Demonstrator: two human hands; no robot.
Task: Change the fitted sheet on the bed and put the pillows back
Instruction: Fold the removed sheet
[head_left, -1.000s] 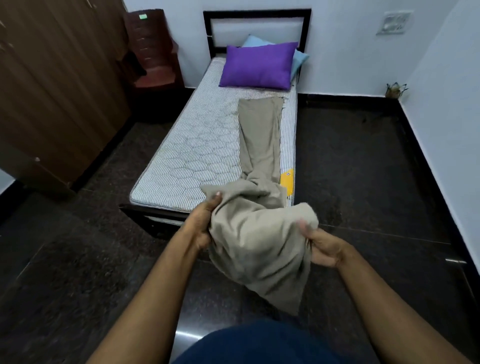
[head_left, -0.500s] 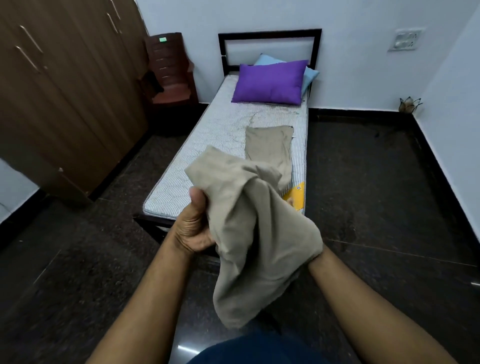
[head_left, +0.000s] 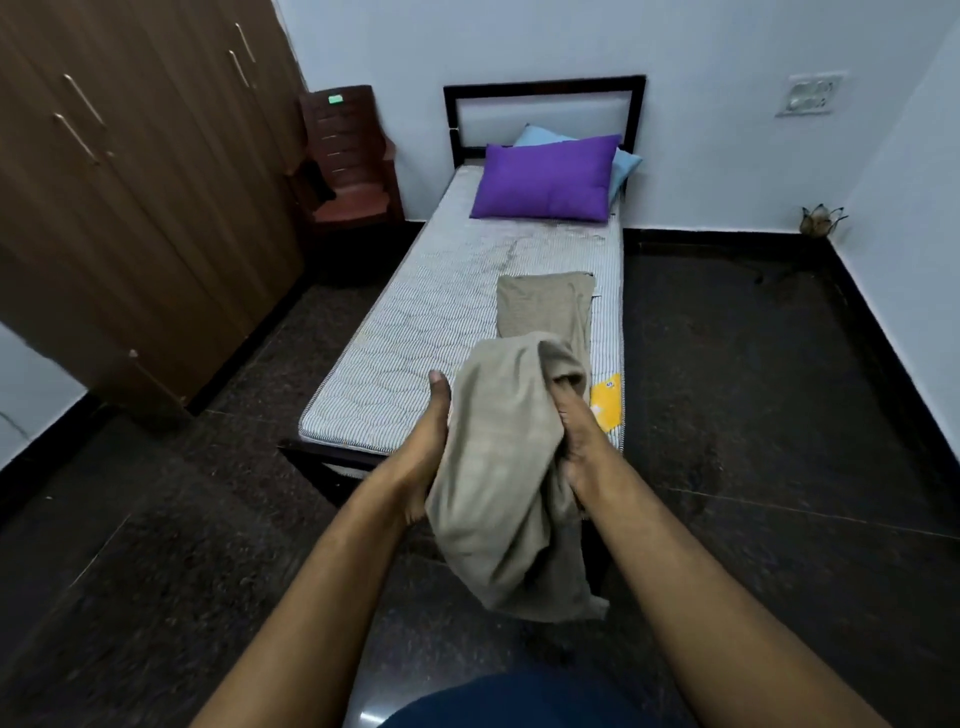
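Observation:
A beige sheet (head_left: 501, 467) is bunched between my hands at the foot of the bed, and its far end still lies on the bare striped mattress (head_left: 415, 332). My left hand (head_left: 428, 441) grips the bundle's left side with the thumb up. My right hand (head_left: 579, 436) grips its right side, fingers buried in the cloth. A purple pillow (head_left: 545, 179) leans at the head of the bed with a light blue pillow (head_left: 626, 166) behind it.
A wooden wardrobe (head_left: 130, 208) fills the left wall. A brown plastic chair (head_left: 348, 161) stands beside the headboard (head_left: 543, 85). A yellow tag (head_left: 608, 400) hangs at the mattress's right corner. Dark stone floor (head_left: 779, 389) lies to the right of the bed.
More of the sheet has been gathered off the mattress into the bundle. My right hand came up from under the cloth to its right side. The view tilted upward.

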